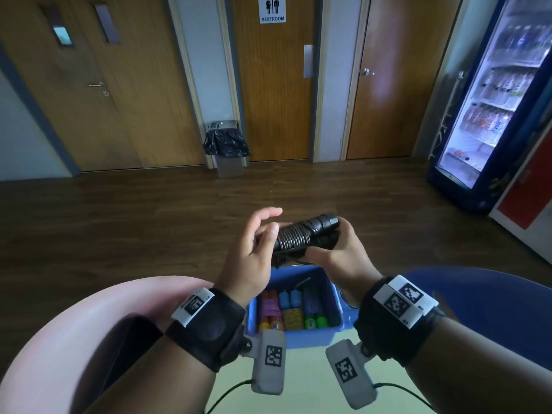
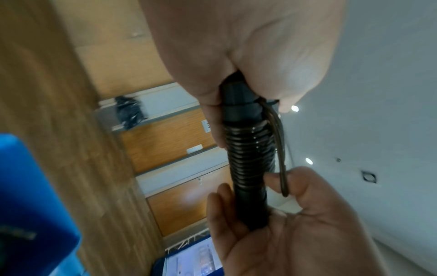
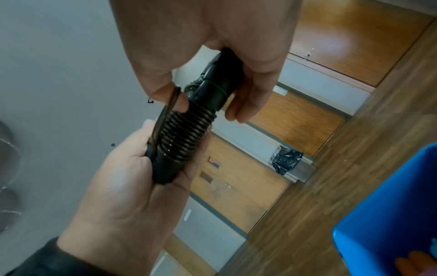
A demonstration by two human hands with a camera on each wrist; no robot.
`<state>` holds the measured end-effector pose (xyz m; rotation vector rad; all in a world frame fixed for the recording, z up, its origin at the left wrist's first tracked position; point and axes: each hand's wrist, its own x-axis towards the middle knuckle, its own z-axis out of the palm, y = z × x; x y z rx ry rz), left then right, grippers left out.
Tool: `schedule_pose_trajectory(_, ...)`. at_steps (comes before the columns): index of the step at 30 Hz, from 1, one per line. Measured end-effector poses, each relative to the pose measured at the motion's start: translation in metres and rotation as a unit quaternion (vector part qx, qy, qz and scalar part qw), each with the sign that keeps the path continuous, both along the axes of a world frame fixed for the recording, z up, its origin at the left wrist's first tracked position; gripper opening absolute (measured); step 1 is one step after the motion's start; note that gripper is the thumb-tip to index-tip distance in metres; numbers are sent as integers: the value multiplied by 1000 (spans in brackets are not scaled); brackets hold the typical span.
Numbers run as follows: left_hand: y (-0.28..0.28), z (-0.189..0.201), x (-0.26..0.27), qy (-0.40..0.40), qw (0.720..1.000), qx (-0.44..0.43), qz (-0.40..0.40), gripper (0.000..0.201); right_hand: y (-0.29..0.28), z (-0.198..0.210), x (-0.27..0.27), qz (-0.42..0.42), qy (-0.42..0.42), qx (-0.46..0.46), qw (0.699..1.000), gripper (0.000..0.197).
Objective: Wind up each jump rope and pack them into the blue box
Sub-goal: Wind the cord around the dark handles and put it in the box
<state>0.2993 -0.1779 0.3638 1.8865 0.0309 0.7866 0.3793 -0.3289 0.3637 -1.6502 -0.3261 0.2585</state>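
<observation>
A black jump rope [image 1: 301, 231] is held level above the blue box [image 1: 307, 336], its cord wound in tight coils round the paired handles [image 2: 248, 149]. My left hand [image 1: 254, 243] grips one end of the handles, with the forefinger lifted. My right hand [image 1: 334, 252] grips the other end. In the right wrist view a loose loop of cord [image 3: 169, 104] runs over the right thumb beside the coils [image 3: 187, 132]. The box holds several wound ropes in pink, blue, yellow, green and purple [image 1: 291, 309].
The box stands on a pale green table [image 1: 298, 383], between a pink round seat [image 1: 74, 339] on the left and a blue one [image 1: 478, 300] on the right. Beyond is dark wooden floor, a bagged bin [image 1: 225, 144], doors and a lit drinks fridge [image 1: 493, 100].
</observation>
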Motion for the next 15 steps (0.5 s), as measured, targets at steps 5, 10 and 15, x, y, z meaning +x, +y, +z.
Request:
schedule_pose_trajectory(5,-40,-14,23,47,994,-61,74,26,-41,-4,12,-11,-20,-18,1000,53)
schedule_pose_trajectory(10,-67,-39,47,124,980,-124,97,34,-73,-13,24,0,-63,-49,997,47)
schedule_pose_trajectory(15,-95,-40,55,128,946,-277,107,22,-97,-21,43,52,-49,-110,991,45)
